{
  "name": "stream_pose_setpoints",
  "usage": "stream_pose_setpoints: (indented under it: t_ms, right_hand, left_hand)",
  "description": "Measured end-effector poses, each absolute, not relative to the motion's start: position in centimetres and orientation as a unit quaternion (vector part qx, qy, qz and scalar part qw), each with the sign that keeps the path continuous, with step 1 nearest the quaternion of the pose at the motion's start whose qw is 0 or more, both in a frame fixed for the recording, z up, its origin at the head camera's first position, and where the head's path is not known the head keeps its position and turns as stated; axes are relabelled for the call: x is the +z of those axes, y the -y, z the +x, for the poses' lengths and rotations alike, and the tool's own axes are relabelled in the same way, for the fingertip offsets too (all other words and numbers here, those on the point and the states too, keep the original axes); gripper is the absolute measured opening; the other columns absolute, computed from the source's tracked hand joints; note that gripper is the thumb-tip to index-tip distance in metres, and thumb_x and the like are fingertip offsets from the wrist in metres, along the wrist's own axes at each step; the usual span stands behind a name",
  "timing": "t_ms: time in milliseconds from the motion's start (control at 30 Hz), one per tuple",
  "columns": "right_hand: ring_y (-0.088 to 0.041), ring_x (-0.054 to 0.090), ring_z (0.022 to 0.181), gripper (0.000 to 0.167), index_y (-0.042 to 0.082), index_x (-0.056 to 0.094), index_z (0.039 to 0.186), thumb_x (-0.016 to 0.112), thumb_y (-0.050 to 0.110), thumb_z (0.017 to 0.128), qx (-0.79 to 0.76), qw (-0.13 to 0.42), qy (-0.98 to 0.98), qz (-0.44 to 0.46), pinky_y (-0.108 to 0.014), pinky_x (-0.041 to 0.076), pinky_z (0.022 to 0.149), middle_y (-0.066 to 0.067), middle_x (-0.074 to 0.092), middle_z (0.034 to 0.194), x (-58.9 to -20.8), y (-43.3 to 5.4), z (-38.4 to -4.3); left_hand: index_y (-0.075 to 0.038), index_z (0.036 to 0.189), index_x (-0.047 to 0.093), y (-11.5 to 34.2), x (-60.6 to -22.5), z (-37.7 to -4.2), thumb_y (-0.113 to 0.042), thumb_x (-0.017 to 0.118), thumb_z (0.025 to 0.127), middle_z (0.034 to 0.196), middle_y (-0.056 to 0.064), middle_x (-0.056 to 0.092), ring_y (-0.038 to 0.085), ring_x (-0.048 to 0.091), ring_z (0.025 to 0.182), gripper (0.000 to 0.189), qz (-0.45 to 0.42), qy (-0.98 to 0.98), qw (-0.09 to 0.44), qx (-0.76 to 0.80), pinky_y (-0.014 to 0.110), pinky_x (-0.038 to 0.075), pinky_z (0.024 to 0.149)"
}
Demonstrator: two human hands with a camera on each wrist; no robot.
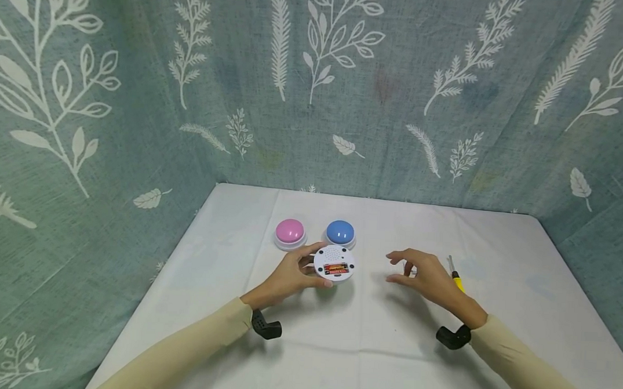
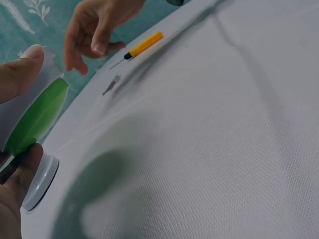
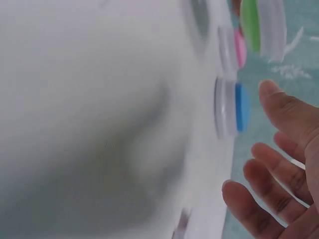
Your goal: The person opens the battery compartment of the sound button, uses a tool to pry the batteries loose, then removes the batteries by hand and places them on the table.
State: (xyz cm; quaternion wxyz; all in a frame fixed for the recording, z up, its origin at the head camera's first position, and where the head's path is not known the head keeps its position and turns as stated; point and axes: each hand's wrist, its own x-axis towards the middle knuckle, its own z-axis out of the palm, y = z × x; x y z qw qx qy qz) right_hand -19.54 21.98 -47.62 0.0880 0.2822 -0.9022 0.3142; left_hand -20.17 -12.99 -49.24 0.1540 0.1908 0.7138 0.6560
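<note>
My left hand (image 1: pixel 294 273) grips a round push button (image 1: pixel 334 254) by its rim, between thumb and fingers. Its white underside faces up, and batteries (image 1: pixel 336 269) show in an uncovered compartment. In the left wrist view its green dome (image 2: pixel 40 117) points down toward the table. My right hand (image 1: pixel 427 279) hovers to the right of it with fingers bent and apart, holding nothing. Beside that hand lies a yellow and black screwdriver (image 1: pixel 457 279), its metal shaft pointing away. A small greyish piece (image 2: pixel 111 85) rests on the cloth near the screwdriver; its kind is unclear.
A pink push button (image 1: pixel 290 231) and a blue push button (image 1: pixel 340 233) stand dome-up on the white cloth (image 1: pixel 325 363), just beyond my left hand. Behind the table hangs a green leaf-patterned curtain (image 1: pixel 365 156), which also runs along the left side.
</note>
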Motion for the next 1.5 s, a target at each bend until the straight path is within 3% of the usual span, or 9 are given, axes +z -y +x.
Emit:
stream_pose_setpoints:
  t_ms: [367,833,1333,1500]
  right_hand:
    - [-0.007,0.062,0.078,0.060,0.017,0.068,0.135,0.089,0.033,0.081,0.375,0.024,0.885,0.274,-0.027,0.052,0.065,-0.006,0.073,0.115,-46.9,-18.9,-18.8]
    - [-0.009,0.064,0.083,0.074,0.017,0.059,0.146,0.087,0.042,0.082,0.425,-0.028,0.857,0.292,-0.030,0.058,0.068,-0.003,0.068,0.124,-47.6,-16.8,-18.0]
    - [-0.013,0.065,0.084,0.073,0.014,0.060,0.145,0.089,0.034,0.081,0.440,-0.015,0.851,0.287,-0.029,0.057,0.066,0.001,0.067,0.121,-48.3,-15.9,-17.7]
    - [-0.010,0.065,0.082,0.073,0.014,0.060,0.144,0.090,0.031,0.080,0.429,-0.007,0.858,0.282,-0.028,0.057,0.065,0.001,0.067,0.120,-48.6,-15.8,-17.8]
  left_hand:
    - [-0.013,0.155,0.045,12.5,-48.7,-19.6,0.001,0.090,0.075,0.152,0.009,0.046,0.029,0.057,0.129,0.093,0.187,-0.702,0.173,0.665,0.037,0.050,0.103]
    - [-0.009,0.158,0.039,12.3,-49.0,-19.3,-0.001,0.089,0.078,0.152,0.008,0.046,0.027,0.057,0.128,0.095,0.202,-0.701,0.193,0.657,0.035,0.052,0.101]
    - [-0.014,0.158,0.040,12.2,-49.3,-19.0,-0.006,0.090,0.078,0.148,0.006,0.050,0.026,0.056,0.131,0.095,0.216,-0.704,0.204,0.645,0.036,0.050,0.103]
    - [-0.016,0.159,0.040,12.2,-49.6,-19.1,-0.012,0.091,0.079,0.144,0.002,0.055,0.024,0.061,0.123,0.095,0.215,-0.725,0.200,0.623,0.035,0.054,0.097]
